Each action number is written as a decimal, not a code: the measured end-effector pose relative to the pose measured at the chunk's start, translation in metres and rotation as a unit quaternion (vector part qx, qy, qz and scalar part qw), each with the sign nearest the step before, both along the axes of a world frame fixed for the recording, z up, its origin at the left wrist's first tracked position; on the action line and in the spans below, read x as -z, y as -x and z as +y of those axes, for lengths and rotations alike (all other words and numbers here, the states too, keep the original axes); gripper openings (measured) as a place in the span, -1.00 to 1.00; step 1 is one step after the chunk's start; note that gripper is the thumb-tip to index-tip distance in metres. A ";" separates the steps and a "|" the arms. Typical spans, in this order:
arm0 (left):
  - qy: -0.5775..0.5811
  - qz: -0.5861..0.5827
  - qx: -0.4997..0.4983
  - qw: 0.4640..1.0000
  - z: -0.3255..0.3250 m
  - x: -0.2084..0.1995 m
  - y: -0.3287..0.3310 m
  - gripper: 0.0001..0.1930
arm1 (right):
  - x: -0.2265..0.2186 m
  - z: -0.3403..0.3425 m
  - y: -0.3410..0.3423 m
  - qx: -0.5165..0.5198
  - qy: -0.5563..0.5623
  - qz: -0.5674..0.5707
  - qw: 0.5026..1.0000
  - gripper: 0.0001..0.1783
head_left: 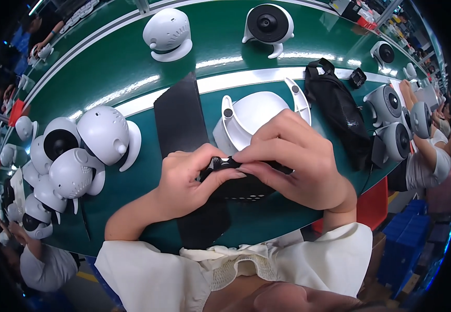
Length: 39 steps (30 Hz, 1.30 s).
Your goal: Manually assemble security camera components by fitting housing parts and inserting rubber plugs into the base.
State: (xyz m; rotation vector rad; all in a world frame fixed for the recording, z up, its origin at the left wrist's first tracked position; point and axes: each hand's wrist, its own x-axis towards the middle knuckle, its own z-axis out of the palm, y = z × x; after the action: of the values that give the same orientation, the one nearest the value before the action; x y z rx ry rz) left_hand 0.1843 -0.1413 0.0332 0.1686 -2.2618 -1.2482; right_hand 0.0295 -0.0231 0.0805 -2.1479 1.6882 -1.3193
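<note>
Above the surface (139, 195), toward its near edge, our left hand (183, 179) and right hand (299, 153) pinch a black part (225, 163) between thumbs and fingers, presumably for steadier control. Just beyond, a white housing (259, 112) sits padded feet up, probably exposing its underside.

A factory workshop: long green bench (217, 32), rows of white devices (103, 134), co-workers (427, 169) alongside

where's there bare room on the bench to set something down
The bench is bare between the left pile of white gadgets and the black sheet; the back strip, between the knobbed white gadget and the black-faced one. It's crowded around the left hand and right hand, and beside the black bag.
</note>
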 end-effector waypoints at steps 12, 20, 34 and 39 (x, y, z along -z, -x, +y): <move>0.076 0.025 0.019 0.997 0.007 0.003 0.003 -0.80 | 0.000 0.017 -0.015 0.093 -0.034 0.087 0.991 -0.72; 0.088 0.013 -0.004 0.996 0.009 0.002 0.001 -0.81 | 0.017 0.014 -0.019 0.138 0.027 0.117 0.983 -0.70; 0.012 -0.046 -0.005 0.999 0.010 -0.009 -0.003 -0.85 | 0.022 0.016 -0.022 0.122 0.085 0.103 0.984 -0.62; -0.019 -0.072 0.098 0.992 0.002 -0.020 0.001 -0.83 | 0.008 0.013 -0.005 -0.068 0.004 -0.064 0.996 -0.77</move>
State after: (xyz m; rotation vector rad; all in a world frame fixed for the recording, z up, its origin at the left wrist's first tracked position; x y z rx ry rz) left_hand 0.1836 -0.1391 0.0531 0.0526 -2.4265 -1.4222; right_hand 0.0340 -0.0105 0.0726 -2.0913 1.4643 -1.3961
